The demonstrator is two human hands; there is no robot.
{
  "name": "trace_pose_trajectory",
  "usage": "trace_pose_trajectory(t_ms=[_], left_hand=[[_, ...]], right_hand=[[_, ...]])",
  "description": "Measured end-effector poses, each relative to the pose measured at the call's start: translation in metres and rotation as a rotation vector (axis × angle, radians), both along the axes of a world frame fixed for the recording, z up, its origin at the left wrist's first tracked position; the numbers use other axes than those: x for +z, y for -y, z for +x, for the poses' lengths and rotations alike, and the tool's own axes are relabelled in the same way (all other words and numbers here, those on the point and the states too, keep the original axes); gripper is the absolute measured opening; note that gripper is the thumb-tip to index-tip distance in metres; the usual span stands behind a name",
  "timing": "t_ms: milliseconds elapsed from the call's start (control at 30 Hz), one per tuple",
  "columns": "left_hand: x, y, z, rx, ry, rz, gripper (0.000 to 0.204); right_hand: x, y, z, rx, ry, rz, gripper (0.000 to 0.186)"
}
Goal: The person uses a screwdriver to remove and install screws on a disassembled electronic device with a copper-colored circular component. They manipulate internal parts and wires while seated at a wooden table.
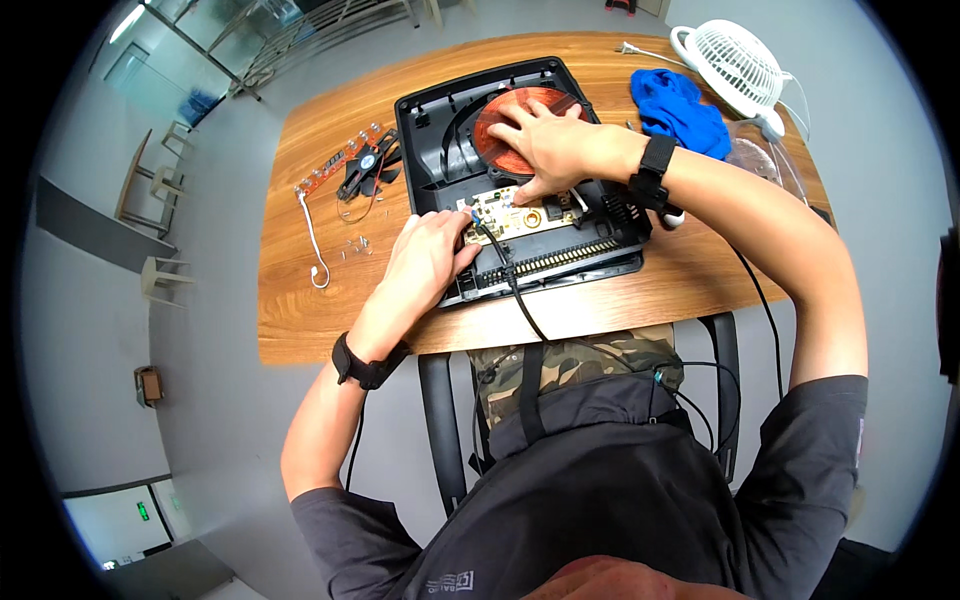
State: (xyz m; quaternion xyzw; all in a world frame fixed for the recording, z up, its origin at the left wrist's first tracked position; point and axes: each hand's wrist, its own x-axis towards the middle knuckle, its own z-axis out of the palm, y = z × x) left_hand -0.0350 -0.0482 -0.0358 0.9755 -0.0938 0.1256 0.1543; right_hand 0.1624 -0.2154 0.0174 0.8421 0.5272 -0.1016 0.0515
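An opened induction cooker's black housing [437,150] lies on the table in front of me. Inside it, at the far right, sits a round copper coil [490,130]. Nearer to me is a pale circuit board [500,215] with a black power cord [511,280] running off toward me. My left hand [428,255] grips the left end of this board, thumb and fingers at its edge. Over the coil my right hand [553,145] is spread, fingertips resting on the windings and thumb reaching down to the board's far edge. Nothing is held in the right hand.
Left of the housing lie a black cooling fan [368,165], an orange control strip [335,162] with a white cable [313,240], and several small screws [357,246]. A blue cloth [680,110] and a white desk fan [735,65] stand at the far right.
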Motion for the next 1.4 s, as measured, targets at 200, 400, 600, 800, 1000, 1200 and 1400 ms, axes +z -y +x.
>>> trace_pose_trajectory(t_ms=[200,400,600,800,1000,1200,1400], left_hand=[[0.007,0.003,-0.001,0.052,-0.112,0.036,0.038],[0.005,0.001,-0.001,0.056,-0.106,0.034,0.038],[0.005,0.0,0.0,0.038,-0.098,0.053,0.04],[0.032,-0.001,0.007,0.02,-0.276,-0.106,0.03],[0.047,-0.011,0.035,0.139,-0.289,-0.176,0.034],[0.046,-0.018,0.087,0.253,-0.367,-0.351,0.052],[0.034,-0.004,0.103,0.388,-0.493,-0.765,0.066]], right_hand=[[-0.025,0.003,0.015,0.112,0.004,0.177,0.089],[-0.006,-0.007,-0.002,-0.004,0.129,0.075,0.091],[-0.014,-0.01,-0.002,-0.009,0.104,0.07,0.091],[-0.007,-0.009,0.009,-0.042,0.032,0.111,0.08],[0.005,0.0,0.036,-0.147,0.161,0.199,0.082],[-0.003,-0.008,0.063,-0.391,-0.016,0.113,0.086],[-0.011,-0.018,0.074,-0.466,-0.085,0.227,0.075]])
